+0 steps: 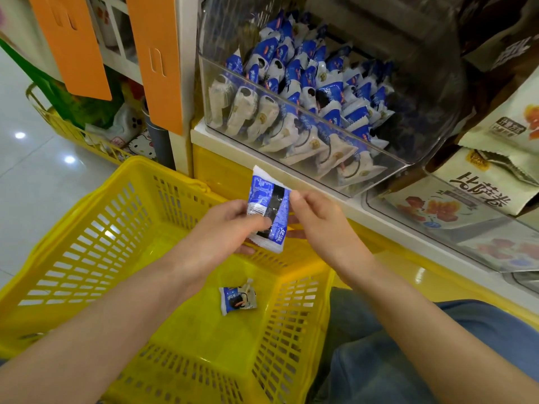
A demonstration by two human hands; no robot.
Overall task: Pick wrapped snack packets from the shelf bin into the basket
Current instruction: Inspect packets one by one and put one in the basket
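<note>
Snack packet hangs above the far rim of the basket, long axis running near to far; left hand pinches its left edge, right hand its right edge, fingers clamped on the wrapper; the basket floor lies below and nearer, where another packet rests; the shelf bin stands beyond.

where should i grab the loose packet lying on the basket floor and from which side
Pinch the loose packet across its middle by its two long edges, coming straight down from above. It lies on the floor of the yellow basket, whose mesh walls likely block a side approach. The left hand and right hand grip the held packet, so one must free up first.
</note>
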